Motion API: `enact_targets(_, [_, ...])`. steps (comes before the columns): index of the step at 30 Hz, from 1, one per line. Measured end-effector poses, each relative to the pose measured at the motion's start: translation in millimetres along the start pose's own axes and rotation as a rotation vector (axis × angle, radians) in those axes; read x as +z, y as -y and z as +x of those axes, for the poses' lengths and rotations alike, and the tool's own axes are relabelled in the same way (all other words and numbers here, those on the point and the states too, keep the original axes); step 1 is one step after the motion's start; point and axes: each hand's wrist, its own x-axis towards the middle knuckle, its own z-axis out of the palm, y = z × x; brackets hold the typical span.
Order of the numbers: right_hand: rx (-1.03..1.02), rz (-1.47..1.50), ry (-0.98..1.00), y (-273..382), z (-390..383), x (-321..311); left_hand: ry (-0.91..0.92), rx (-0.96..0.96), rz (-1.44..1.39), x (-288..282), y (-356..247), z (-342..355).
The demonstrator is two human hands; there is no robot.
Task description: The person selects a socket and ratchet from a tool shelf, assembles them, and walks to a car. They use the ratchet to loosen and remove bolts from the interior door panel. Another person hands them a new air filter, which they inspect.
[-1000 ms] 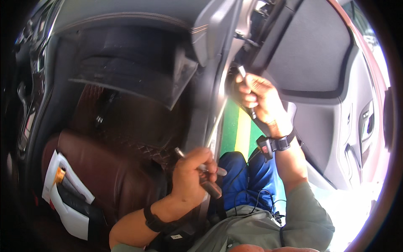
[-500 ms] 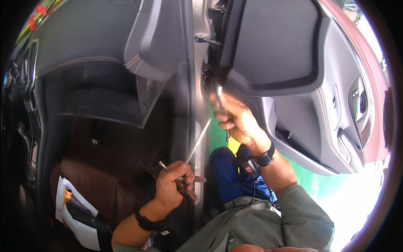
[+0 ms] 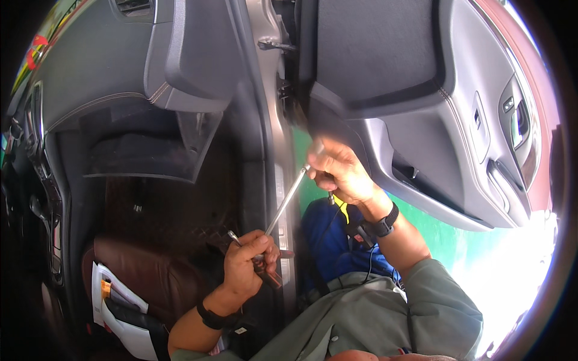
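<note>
My left hand point(image 3: 244, 265) is closed in a fist around several slim tools. A long silver metal rod point(image 3: 286, 201) slants up from it, toward my other hand. From the fist also stick out a short metal end point(image 3: 233, 236) and a reddish handle end point(image 3: 286, 254). Above the green floor, my right hand point(image 3: 342, 171) is closed on a metal bar tool point(image 3: 330, 198), whose lower end shows below the fingers. Its upper end is smeared by motion. The rod's tip meets or nearly meets the right fingers; I cannot tell whether they touch.
On the right, a car door point(image 3: 385, 54) stands open, with a storage pocket point(image 3: 415, 180). The door sill point(image 3: 283, 210) runs beside my hands. To the left are the dashboard point(image 3: 102, 60), an open glove box point(image 3: 144, 174), and a brown seat point(image 3: 150, 259) bearing papers point(image 3: 129, 331).
The right hand has moved slightly right and down, bringing its fingers to the tip of the silver rod. My left hand keeps its grip. The view has shifted a little.
</note>
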Motion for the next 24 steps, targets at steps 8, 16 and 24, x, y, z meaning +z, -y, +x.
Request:
enact_targets(8, [0.058, 0.072, 0.055, 3, -4, -1, -0.071, 0.074, 0.221, 6, 0, -4])
enact_targets(16, [-0.053, 0.177, 0.112, -14, -11, -2, 0.048, -0.169, -0.147, -6, -4, 6])
enact_targets(24, [0.088, 0.303, 0.026, -16, -12, 1, -0.042, 0.134, 0.371, -6, -6, 4])
